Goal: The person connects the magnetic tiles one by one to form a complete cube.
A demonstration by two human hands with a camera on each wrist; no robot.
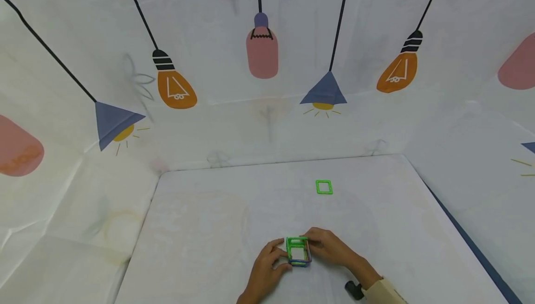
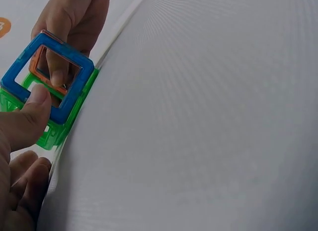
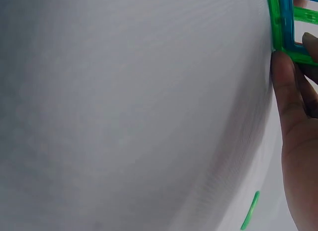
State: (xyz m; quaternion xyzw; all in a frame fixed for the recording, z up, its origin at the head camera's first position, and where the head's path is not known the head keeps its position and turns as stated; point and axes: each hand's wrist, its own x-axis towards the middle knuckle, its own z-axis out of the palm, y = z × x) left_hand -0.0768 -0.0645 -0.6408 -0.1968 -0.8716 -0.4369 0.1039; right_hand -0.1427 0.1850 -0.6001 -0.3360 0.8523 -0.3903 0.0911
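A small cube of magnetic tiles (image 1: 297, 238), made of see-through square frames in green, blue and orange, sits low on the white table between both hands. My left hand (image 1: 266, 269) grips its left side; in the left wrist view the thumb (image 2: 37, 104) lies against the blue tile (image 2: 69, 51). From the other side my right hand (image 1: 332, 247) holds the cube, its fingers by the orange tile (image 2: 37, 62). In the right wrist view, fingers (image 3: 284, 72) touch a lower corner of the green tile (image 3: 276, 22). Part of the cube is hidden by the hands.
A loose green square tile (image 1: 331, 187) lies flat farther back on the white table (image 1: 200, 229). Beside the right wrist is a small black device (image 1: 354, 290). White sheeting printed with hanging lamps (image 1: 323, 88) rises behind and around the table.
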